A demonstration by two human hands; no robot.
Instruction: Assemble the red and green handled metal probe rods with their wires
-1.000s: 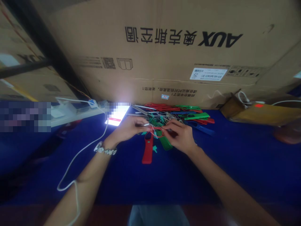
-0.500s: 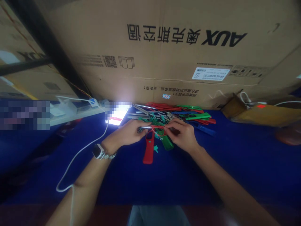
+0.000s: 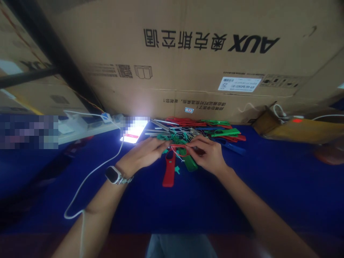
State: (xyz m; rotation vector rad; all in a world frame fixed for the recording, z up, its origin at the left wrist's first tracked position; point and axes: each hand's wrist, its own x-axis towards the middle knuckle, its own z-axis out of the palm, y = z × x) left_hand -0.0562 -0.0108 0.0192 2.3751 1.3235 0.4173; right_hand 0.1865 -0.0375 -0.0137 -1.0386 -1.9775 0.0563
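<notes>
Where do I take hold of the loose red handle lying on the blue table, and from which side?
Best, I'd say, by the broad, solid lower end of the red handle, coming from the person's side: it lies flat with that end pointing there, bare blue table before it. Its looped far end sits crowded just below the held red piece.

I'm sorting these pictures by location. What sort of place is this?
Probably a makeshift workspace, perhaps in a storeroom: a blue table bears a jumbled pile of coloured parts, and a large AUX carton stands right behind it.
</notes>
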